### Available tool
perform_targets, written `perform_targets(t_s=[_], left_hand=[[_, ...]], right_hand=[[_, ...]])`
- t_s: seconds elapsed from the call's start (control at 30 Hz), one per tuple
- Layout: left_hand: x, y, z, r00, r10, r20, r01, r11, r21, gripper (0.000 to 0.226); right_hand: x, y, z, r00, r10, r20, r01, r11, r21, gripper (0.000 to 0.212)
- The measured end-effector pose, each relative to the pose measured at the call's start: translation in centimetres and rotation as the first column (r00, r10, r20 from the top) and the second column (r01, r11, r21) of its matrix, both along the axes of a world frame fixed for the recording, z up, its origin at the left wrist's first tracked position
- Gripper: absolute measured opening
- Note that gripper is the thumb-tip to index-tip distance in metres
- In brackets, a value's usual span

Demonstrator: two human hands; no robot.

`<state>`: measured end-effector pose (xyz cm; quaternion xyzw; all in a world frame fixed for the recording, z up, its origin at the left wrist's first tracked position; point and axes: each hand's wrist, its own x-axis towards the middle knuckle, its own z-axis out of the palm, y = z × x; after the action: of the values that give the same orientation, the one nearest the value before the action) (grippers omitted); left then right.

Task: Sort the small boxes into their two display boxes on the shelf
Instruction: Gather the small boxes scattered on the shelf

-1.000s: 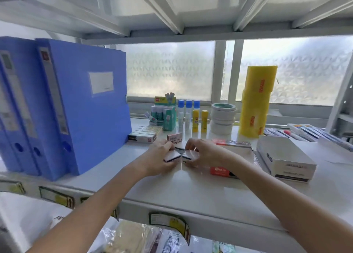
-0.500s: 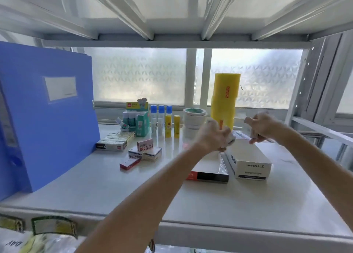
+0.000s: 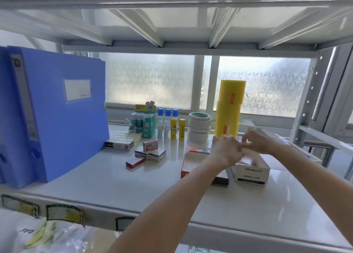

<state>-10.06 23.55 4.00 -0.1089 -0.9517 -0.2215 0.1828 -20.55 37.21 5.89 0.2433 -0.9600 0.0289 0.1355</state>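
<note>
Both hands meet above the right part of the white shelf (image 3: 95, 182), over the two display boxes. The left hand (image 3: 226, 150) is seen from the back, its fingers curled inward; whether they grip anything cannot be told. The right hand (image 3: 260, 142) has its fingers pinched close together at the tips, but blur hides what, if anything, lies between them.

Below them stands the white display box (image 3: 251, 173) — open-topped, with dark print and a black band on its front face. Just to its left lies the red display box (image 3: 193, 162), a low tray with a red wall and a black front corner, partly covered by the left forearm.

Well apart to the left, four small boxes (image 3: 148, 153) sit loose on the shelf: one upright with a pink-and-white face, two white ones with dark ends lying touching side by side, and a red-and-white one lying flat nearest the shelf edge. A blue binder (image 3: 63, 115) stands further left.
</note>
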Motion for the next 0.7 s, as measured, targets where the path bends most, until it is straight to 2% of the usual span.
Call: perform_targets(t_s=[0.07,0.1,0.17,0.2,0.27,0.33,0.37,0.43,0.47,0.53,0.63,0.7], left_hand=[[1.5,-3.9,1.1,0.982,0.094,-0.163,-0.084,0.994,0.066,0.021],[2.2,-6.6,1.7,0.973,0.156,-0.172,-0.147,0.987,0.066,0.024],[3.8,-12.7,2.5,0.942,0.334,-0.037,-0.334,0.942,0.008,0.035],[4.5,-15.6,2.6,0.898,0.437,0.06,-0.435,0.9,-0.035,0.04],[5.8,-20.2,1.9,0.794,0.554,0.252,-0.554,0.829,-0.079,0.051],[6.7,-22.3,0.1,0.763,0.525,0.378,-0.563,0.826,-0.012,0.064],[7.0,-22.6,-0.9,0.782,0.475,0.404,-0.537,0.842,0.05,0.071],[7.2,-22.7,-2.7,0.868,0.343,0.359,-0.432,0.878,0.206,0.078],[6.8,-22.9,-3.6,0.897,0.312,0.315,-0.394,0.886,0.244,0.077],[6.3,-23.3,-4.2,0.9,0.333,0.279,-0.398,0.89,0.222,0.068],[6.2,-23.9,-2.6,0.828,0.399,0.393,-0.474,0.873,0.112,0.03],[6.5,-24.0,-0.2,0.749,0.465,0.472,-0.524,0.852,-0.007,0.017]], right_hand=[[0.9,-1.4,-0.1,0.984,0.067,-0.165,-0.087,0.989,-0.118,0.029],[2.1,-2.8,-0.1,0.978,0.123,-0.169,-0.151,0.974,-0.166,0.024],[5.3,-6.6,-0.1,0.96,0.277,-0.044,-0.28,0.938,-0.204,0.014],[6.5,-8.8,-0.5,0.937,0.347,0.048,-0.33,0.92,-0.213,0.018],[8.7,-13.4,-1.3,0.877,0.431,0.211,-0.379,0.892,-0.247,0.043],[9.8,-17.6,-2.6,0.848,0.406,0.34,-0.33,0.908,-0.26,0.068],[10.0,-19.5,-3.4,0.843,0.379,0.381,-0.295,0.919,-0.261,0.076],[10.2,-22.4,-4.8,0.866,0.33,0.375,-0.239,0.933,-0.267,0.081],[10.0,-23.2,-5.4,0.89,0.308,0.335,-0.221,0.936,-0.273,0.077],[9.7,-23.6,-5.5,0.917,0.295,0.269,-0.219,0.936,-0.277,0.063],[9.4,-21.2,-3.7,0.865,0.344,0.366,-0.249,0.926,-0.282,0.052],[9.3,-18.6,-1.6,0.799,0.409,0.441,-0.261,0.896,-0.358,0.043]])
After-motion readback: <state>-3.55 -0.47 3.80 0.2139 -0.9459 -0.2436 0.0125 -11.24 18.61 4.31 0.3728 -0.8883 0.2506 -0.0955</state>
